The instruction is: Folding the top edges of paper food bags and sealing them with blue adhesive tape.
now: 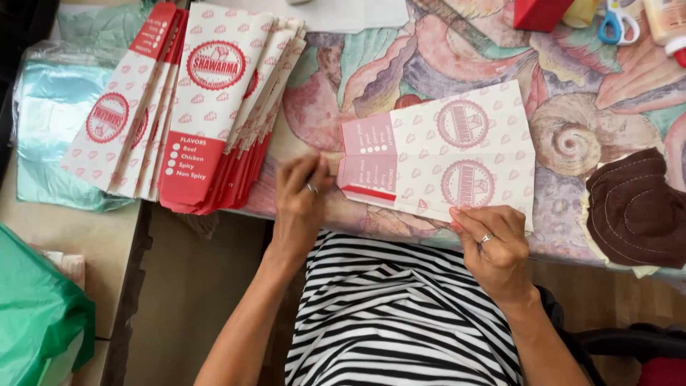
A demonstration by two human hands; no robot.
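A flat white paper bag sheet [457, 157] with red round marks and a red end panel lies on the patterned table top [400, 64] in front of me. My left hand [301, 200] rests on the table at the sheet's left end, fingers bent together near the red panel. My right hand [493, 243] pinches the sheet's near edge on the right side. Both hands wear a ring.
A fanned stack of finished red-and-white paper bags [193, 107] lies at the left over a clear plastic sheet [50, 121]. Blue-handled scissors [618, 21], a glue bottle [668, 25] and a red box [539, 13] sit at the far right. A brown cloth [636, 211] lies right; a green bag [36, 314] lower left.
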